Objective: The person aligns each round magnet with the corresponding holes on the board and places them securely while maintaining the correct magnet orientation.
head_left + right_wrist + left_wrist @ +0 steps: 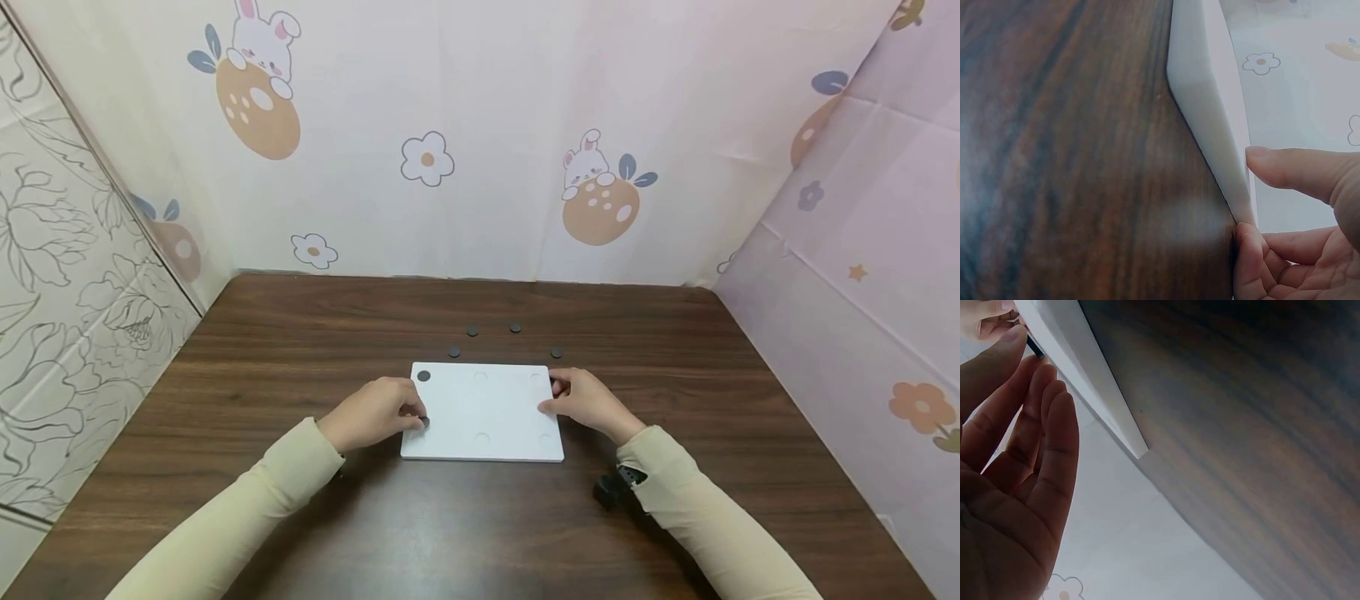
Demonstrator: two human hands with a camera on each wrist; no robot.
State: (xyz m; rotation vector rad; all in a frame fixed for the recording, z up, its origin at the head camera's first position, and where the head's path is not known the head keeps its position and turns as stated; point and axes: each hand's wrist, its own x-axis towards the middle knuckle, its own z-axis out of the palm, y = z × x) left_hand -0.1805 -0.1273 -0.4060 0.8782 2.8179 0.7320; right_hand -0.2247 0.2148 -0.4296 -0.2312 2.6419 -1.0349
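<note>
A white rectangular board (491,412) lies on the table, with shallow round recesses along its far and near sides. One black disc (423,376) sits in its far left recess. Over the board's left side, my left hand (378,410) pinches another small black disc (425,422) between thumb and fingertips; in the left wrist view that disc (1035,347) appears edge-on. My right hand (588,403) grips the board's right edge. As the right wrist view shows, the thumb (1272,164) rests on top and curled fingers (1250,259) touch the side.
Several loose black discs, such as one disc (515,327) and another disc (453,352), lie on the dark wooden table (322,325) beyond the board. A patterned curtain (495,208) hangs behind the table. A black device (618,487) is at the right wrist.
</note>
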